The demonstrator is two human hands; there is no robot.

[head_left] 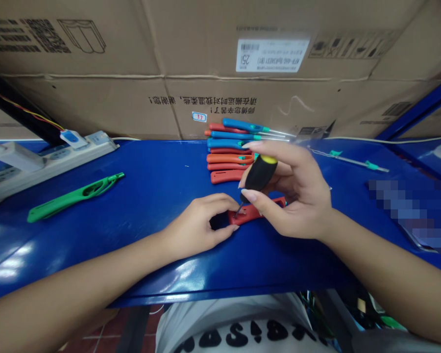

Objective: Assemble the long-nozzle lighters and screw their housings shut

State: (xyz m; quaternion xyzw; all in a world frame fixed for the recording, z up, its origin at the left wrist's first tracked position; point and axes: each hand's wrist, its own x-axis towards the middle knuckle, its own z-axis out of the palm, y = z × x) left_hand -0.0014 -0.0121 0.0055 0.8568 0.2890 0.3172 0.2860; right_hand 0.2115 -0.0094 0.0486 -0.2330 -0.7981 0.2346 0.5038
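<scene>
My right hand [297,191] grips a small screwdriver [259,174] with a black handle and a yellow band at its top. The shaft slants down to the left, and its tip meets the near-left end of a red long-necked lighter handle [248,214]. With thumb and fingers, my left hand [204,220] pinches that end of the handle against the table. The handle's far end is partly hidden behind my right hand. Just beyond lies a row of several similar lighters [226,143] in blue, red and orange, some with metal rods pointing right.
A green lighter casing [75,196] rests on the blue table [150,166] at left, before a white power strip [59,159] with plugs. On the right lie a thin metal rod with green pieces [353,160] and a blurred-out flat object [415,215]. Cardboard boxes [113,103] stand behind.
</scene>
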